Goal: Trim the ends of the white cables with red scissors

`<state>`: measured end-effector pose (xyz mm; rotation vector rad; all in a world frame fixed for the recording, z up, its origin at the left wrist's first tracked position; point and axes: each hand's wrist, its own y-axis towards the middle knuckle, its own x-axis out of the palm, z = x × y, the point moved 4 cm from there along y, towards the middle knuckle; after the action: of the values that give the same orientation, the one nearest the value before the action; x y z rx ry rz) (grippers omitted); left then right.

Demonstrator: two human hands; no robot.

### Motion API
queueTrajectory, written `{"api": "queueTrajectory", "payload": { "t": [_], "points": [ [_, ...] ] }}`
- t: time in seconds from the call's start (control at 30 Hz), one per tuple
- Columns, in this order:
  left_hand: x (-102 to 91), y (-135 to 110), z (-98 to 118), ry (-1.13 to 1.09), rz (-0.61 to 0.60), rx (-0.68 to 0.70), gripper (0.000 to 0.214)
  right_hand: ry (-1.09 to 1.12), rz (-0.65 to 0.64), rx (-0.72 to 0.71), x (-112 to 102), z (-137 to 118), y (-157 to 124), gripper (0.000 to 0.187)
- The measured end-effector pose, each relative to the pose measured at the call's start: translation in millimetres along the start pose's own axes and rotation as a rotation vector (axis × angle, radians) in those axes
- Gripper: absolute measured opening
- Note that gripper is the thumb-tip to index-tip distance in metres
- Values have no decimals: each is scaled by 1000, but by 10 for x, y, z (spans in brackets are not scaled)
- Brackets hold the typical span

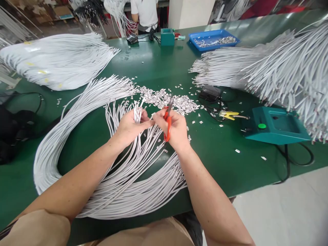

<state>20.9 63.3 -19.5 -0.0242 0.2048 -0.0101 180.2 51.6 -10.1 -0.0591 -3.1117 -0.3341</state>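
My left hand (133,124) is closed around the ends of several white cables (137,150), its thumb stretched toward my other hand. Fingertips of both hands meet at one cable end. My right hand (174,128) holds a pair of scissors (168,124) with orange-red handles, the dark blades pointing away from me. Under and around my hands curves a large looped bundle of white cables (51,153). Just beyond my hands lies a loose pile of small silvery-white pieces (169,99).
A green tester box (276,124) with a yellow clip (229,115) stands at right, below heaped white cables (287,65). Farther back are a blue tray (214,39), another green box (167,37) and a person (145,13). More cables (56,61) lie at left.
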Motion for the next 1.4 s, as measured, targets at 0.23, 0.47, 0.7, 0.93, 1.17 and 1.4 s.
{"api": "queueTrajectory", "payload": {
  "t": [0.23,0.47,0.7,0.93,1.17,1.4],
  "points": [
    [4,-9,-4,-21,-58,-16,30,48,24,105,-33,95,50,20],
    [-92,10,14,-97,-213,-116,29,-69,213,159,-134,197,54,17],
    [-46,-9,11,-179,-180,-94,34,-98,34,168,-70,153,64,15],
    [-41,-28,52,-122,-159,-80,30,103,-70,198,-48,103,59,17],
    [20,-57,60,-161,-241,-84,24,266,-217,222,-9,104,50,15],
    [-56,-14,29,-63,-83,-73,39,-433,-110,72,-108,76,90,21]
  ]
}}
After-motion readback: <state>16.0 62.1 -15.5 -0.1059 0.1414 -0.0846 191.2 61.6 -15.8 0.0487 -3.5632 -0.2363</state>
